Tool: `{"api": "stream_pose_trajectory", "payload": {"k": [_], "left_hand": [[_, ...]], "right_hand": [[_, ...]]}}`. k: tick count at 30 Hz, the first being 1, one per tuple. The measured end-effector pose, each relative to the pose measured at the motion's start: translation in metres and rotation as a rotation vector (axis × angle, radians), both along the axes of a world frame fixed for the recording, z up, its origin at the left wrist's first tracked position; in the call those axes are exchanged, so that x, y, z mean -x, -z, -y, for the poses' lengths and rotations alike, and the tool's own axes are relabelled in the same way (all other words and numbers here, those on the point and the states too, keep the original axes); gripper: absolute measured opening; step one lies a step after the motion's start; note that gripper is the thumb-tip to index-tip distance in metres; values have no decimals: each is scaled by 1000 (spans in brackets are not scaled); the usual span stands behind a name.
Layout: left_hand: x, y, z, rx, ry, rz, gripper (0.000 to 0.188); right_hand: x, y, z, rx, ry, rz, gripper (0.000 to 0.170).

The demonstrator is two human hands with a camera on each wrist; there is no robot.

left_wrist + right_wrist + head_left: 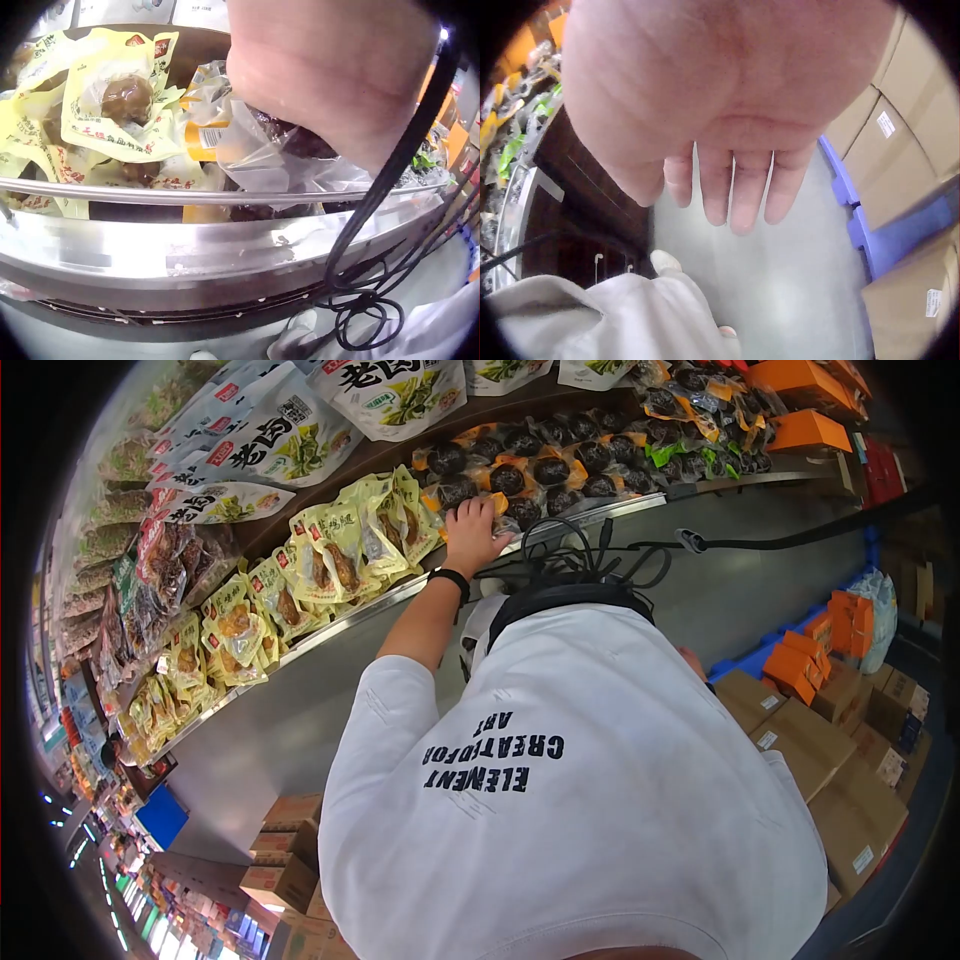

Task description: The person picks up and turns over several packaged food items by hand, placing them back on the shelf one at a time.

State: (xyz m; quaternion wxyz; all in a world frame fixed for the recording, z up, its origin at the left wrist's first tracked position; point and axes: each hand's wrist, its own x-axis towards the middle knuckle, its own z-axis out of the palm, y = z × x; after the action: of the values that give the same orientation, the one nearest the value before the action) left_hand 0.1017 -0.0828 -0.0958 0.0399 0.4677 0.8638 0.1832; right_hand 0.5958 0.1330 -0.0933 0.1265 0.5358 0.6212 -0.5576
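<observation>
My left hand (473,538), with a black band at its wrist, reaches over the shelf's front rail onto the clear packs with dark round food inside. Its fingers and thumb bend around one clear plastic pack (259,150) at the near end of that row; the palm hides the fingertips in the left wrist view. Yellow packs of brown meat (124,105) lie directly to the left of this hand. Down by my side, over the grey floor, my right hand (727,127) hangs with loose, nearly straight fingers and holds nothing. In the head view my shirt mostly covers it.
A metal rail (225,196) edges the shelf. Black cables (585,555) hang before it. Big white pouches (390,395) stand behind the yellow packs. Cardboard boxes (892,157) are stacked on a blue pallet (900,232) to my right; more boxes (285,850) stand at lower left.
</observation>
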Motion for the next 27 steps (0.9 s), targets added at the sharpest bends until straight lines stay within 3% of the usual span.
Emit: {"api": "stream_pose_trajectory", "payload": {"k": [2, 9, 15, 18, 20, 24, 27], "left_hand": [[-1, 3, 0, 6, -14, -17, 59], [0, 25, -3, 47, -41, -97, 61], [-3, 16, -6, 51, -45, -73, 59], [-4, 15, -4, 43, -36, -75, 59], [-4, 16, -3, 22, -25, -106, 60], [-4, 11, 0, 4, 2, -107, 59], [-4, 6, 7, -86, -19, -71, 62]], "right_hand": [[30, -30, 12, 27, 141, 105, 35], [29, -34, 12, 35, 153, 106, 39], [-11, 1, -7, 69, 178, 27, 40], [-22, 25, -16, 73, 103, 133, 40], [-25, 41, -16, -61, -16, 155, 40], [17, -7, -14, 63, 55, 106, 39], [43, -33, -6, -79, -60, 90, 39]]}}
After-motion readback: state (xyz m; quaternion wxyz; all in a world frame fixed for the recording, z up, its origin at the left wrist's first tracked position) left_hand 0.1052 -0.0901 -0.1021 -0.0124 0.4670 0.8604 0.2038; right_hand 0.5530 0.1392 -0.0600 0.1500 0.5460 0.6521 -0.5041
